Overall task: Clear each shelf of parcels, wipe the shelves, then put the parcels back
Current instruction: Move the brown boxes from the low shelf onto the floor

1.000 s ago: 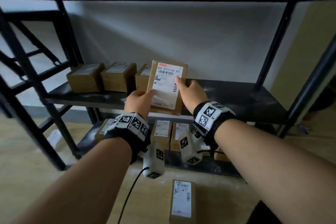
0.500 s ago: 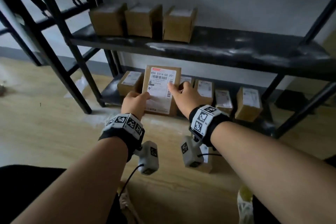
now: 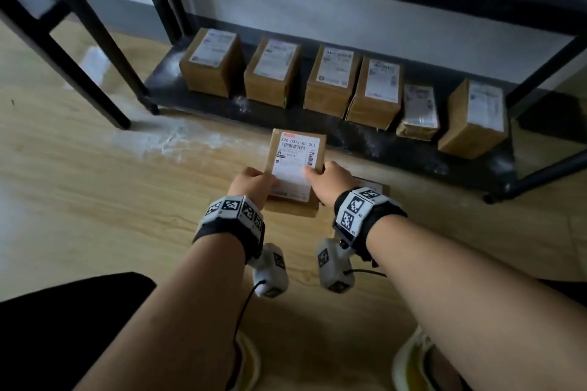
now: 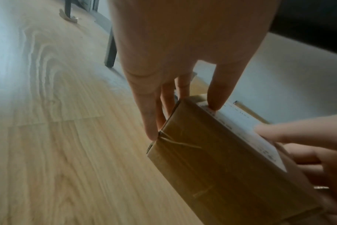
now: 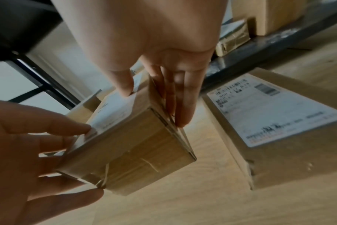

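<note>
1. Floor (image 3: 95, 200) lies just under the parcel (image 3: 297, 165), which is held low in front of the bottom shelf (image 3: 197, 95).
2. Floor parcel (image 5: 275, 129) nearby: careless lowering could knock it.
3. Left hand (image 3: 252, 182) and right hand (image 3: 330, 179) each pinch a side; uneven release could tip it.

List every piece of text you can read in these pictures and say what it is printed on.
"890 0314-00 201": top line of the label on the held parcel, gripped by the left hand and right hand.
Smaller print and barcodes on that label: too small to read.
Label on the floor parcel: blurred.
Labels on the six shelf parcels: too small.
Wrist bands: square marker patterns, no readable words.
</note>
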Demonstrator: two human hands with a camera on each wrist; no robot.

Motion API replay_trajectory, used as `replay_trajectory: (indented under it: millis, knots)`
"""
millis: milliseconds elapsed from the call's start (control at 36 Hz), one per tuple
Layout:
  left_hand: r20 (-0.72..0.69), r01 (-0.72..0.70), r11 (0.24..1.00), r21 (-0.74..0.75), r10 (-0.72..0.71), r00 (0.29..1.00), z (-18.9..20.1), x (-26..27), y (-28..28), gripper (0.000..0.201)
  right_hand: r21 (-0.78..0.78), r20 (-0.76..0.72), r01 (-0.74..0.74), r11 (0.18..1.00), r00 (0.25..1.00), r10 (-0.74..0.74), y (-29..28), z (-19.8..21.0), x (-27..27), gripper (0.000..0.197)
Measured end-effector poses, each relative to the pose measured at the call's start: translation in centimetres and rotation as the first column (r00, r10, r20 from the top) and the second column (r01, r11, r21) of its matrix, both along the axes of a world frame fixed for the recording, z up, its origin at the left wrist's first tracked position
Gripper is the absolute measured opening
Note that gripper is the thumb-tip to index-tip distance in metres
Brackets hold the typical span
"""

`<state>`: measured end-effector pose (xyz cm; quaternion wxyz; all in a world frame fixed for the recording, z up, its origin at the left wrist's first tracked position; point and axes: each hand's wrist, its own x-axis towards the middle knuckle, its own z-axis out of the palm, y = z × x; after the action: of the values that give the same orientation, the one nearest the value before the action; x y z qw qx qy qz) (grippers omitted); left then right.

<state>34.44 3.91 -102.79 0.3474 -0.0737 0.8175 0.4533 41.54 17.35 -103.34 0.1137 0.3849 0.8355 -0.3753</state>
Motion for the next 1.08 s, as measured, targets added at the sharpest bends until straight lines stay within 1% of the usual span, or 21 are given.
replay_trajectory:
  millis: [111, 194, 306, 361, 417, 500, 583, 694, 722, 806, 889, 944, 1028, 1083]
  knots:
    - [0.058, 0.057, 0.998, -0.039, -0.054, 0.997, -2.7, 0.3, 0.8, 0.019, -0.028, 0.074, 0.021, 0.999, 0.997, -0.018, 0.6, -2.6, 0.3, 0.044]
    - [0.068, 0.108, 0.992, -0.068, -0.104, 0.992, -4.0, 0.5, 1.2, 0.029, -0.069, 0.122, 0.031, 0.997, 0.992, -0.023, 0.9, -4.1, 0.5, 0.037]
    - [0.063, 0.251, 0.957, -0.143, -0.245, 0.968, -4.6, 0.5, 1.7, 0.032, -0.066, 0.231, -0.001, 0.998, 0.973, 0.016, 1.3, -5.3, 0.3, 0.03]
    - [0.056, 0.276, 0.949, -0.153, -0.27, 0.961, -4.9, 0.2, 1.9, 0.035, -0.059, 0.268, -0.015, 0.998, 0.963, 0.03, 1.4, -5.5, 0.0, 0.025]
    - [0.038, 0.294, 0.939, -0.179, -0.292, 0.956, -4.8, -0.4, 2.1, 0.04, -0.038, 0.277, -0.03, 0.999, 0.96, 0.04, 1.5, -5.5, -0.6, 0.023]
    - [0.001, 0.314, 0.927, -0.206, -0.32, 0.947, -3.9, -1.4, 2.2, 0.044, 0.017, 0.242, -0.077, 0.997, 0.968, 0.071, 1.5, -4.9, -1.7, 0.022]
    - [-0.044, 0.32, 0.917, -0.238, -0.339, 0.94, -2.6, -2.8, 2.3, 0.048, 0.071, 0.205, -0.101, 0.992, 0.975, 0.084, 1.7, -3.3, -3.0, 0.025]
    - [-0.07, 0.348, 0.903, -0.251, -0.375, 0.924, -0.2, -4.6, 2.5, 0.05, 0.093, 0.164, -0.101, 0.991, 0.983, 0.084, 2.5, -0.6, -4.0, 0.03]
    - [-0.096, 0.343, 0.904, -0.256, -0.377, 0.921, 0.5, -5.1, 2.5, 0.05, 0.099, 0.144, -0.102, 0.99, 0.986, 0.087, 2.7, 0.1, -4.2, 0.032]
    - [-0.189, 0.343, 0.902, -0.263, -0.397, 0.898, 3.3, -5.8, 2.4, 0.046, 0.138, 0.086, -0.11, 0.984, 0.991, 0.099, 3.1, 2.7, -4.8, 0.031]
    - [-0.298, 0.303, 0.921, -0.245, -0.369, 0.88, 7.0, -6.4, 2.3, 0.045, 0.175, 0.004, -0.12, 0.977, 0.993, 0.121, 3.2, 5.8, -5.0, 0.018]
    - [-0.369, 0.311, 0.915, -0.257, -0.39, 0.843, 9.3, -6.7, 2.2, 0.042, 0.189, -0.073, -0.106, 0.976, 0.99, 0.122, 3.0, 8.1, -5.0, 0.023]
    - [-0.453, 0.292, 0.926, -0.239, -0.372, 0.81, 12.7, -7.0, 2.1, 0.038, 0.236, -0.169, -0.106, 0.966, 0.974, 0.148, 2.7, 11.5, -4.9, 0.021]
    - [-0.501, 0.279, 0.939, -0.201, -0.343, 0.795, 14.9, -7.1, 2.2, 0.037, 0.269, -0.22, -0.106, 0.957, 0.961, 0.168, 2.7, 13.8, -4.8, 0.023]
